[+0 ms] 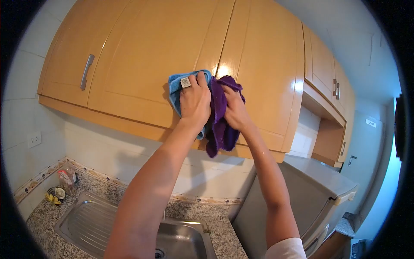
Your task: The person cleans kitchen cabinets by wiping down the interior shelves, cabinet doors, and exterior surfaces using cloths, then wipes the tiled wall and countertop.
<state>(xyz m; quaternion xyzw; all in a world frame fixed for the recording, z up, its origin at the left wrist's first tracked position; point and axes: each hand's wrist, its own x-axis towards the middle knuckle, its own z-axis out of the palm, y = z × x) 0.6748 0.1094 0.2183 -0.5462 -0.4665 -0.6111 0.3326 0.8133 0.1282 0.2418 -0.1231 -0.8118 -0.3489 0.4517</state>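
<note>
While your half-curled left hand [196,102] holds the blue cloth [174,88] and your right hand [235,108], fingers bent, grips the purple cloth [220,103] against the cupboard doors [151,52], slackening could drop either onto the counter [220,220].

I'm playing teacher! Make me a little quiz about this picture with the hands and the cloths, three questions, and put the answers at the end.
1. Pick one. What is the left hand touching?
A) a yellow sponge
B) the blue cloth
C) a glass jar

2. True or false? The right hand is holding a spoon.

3. Fill in the gap with "above" or "below": The sink is ____ the cupboard doors.

Key:
1. B
2. False; that hand is on the purple cloth.
3. below
</note>
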